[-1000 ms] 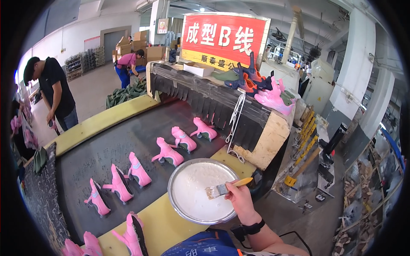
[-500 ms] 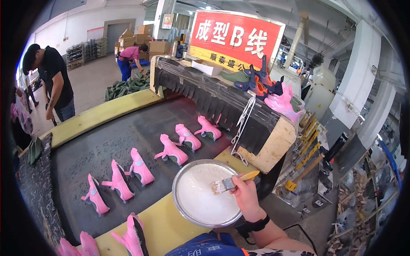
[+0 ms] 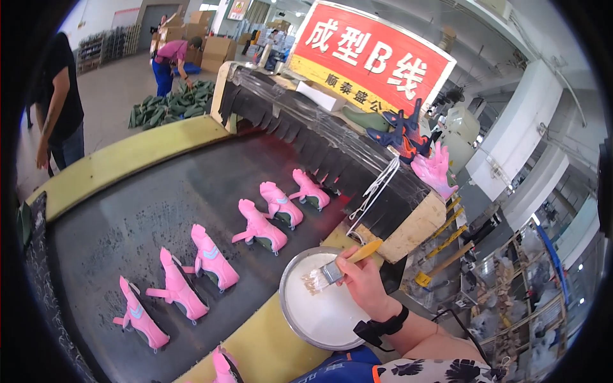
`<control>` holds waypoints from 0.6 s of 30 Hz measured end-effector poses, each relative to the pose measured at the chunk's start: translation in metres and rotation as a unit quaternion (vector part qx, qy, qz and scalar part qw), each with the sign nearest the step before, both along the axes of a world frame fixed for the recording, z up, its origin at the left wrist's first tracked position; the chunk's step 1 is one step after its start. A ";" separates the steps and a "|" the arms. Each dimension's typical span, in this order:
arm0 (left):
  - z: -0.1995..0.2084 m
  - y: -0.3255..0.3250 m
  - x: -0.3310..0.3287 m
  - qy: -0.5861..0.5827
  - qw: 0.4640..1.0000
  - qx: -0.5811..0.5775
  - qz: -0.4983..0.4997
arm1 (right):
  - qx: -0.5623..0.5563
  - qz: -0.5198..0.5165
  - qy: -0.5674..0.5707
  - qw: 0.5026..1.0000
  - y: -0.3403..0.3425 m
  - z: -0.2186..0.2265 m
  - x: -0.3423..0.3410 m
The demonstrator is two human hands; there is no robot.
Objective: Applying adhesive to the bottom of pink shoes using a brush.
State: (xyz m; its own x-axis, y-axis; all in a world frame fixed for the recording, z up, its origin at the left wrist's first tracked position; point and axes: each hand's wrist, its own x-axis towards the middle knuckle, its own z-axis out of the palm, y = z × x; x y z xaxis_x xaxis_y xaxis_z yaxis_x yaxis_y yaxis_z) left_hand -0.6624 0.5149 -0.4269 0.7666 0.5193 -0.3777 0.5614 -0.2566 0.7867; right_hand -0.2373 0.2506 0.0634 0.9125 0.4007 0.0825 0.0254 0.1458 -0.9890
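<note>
My right hand (image 3: 367,284) grips a paintbrush (image 3: 331,273) with a yellow handle, its fingers closed near the metal band. The pale, wet-looking bristles are over a round metal basin (image 3: 285,313) of white liquid; whether they touch the surface I cannot tell. Along the dark conveyor belt (image 3: 137,210), to the left of the basin, lie several pink shoe uppers (image 3: 214,258) with straps sticking out. One more pink upper (image 3: 223,365) is partly cut off at the lower edge. My left hand is out of view.
A yellow ledge (image 3: 271,332) supports the basin. Beyond the belt stands a machine with a black strip curtain (image 3: 300,150), shoes on its top and a white cord (image 3: 373,191) hanging down. Two people work at the far left, one beside a pile of green pieces (image 3: 172,105).
The view has shifted and tilted, so the basin now sits farther right. My right hand has carried the brush leftward over the basin. A lower-left group of pink uppers has mostly left the picture.
</note>
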 end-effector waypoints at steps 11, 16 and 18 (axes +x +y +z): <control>-0.009 0.002 0.020 -0.069 0.994 0.029 -0.083 | -0.085 0.121 -0.004 0.989 0.047 0.040 -0.022; -0.003 0.011 0.057 -0.113 0.980 0.100 -0.133 | -0.021 0.094 -0.028 0.995 -0.001 0.024 -0.045; 0.000 0.005 0.067 -0.128 0.971 0.127 -0.157 | 0.016 0.084 -0.027 0.996 -0.029 0.003 -0.057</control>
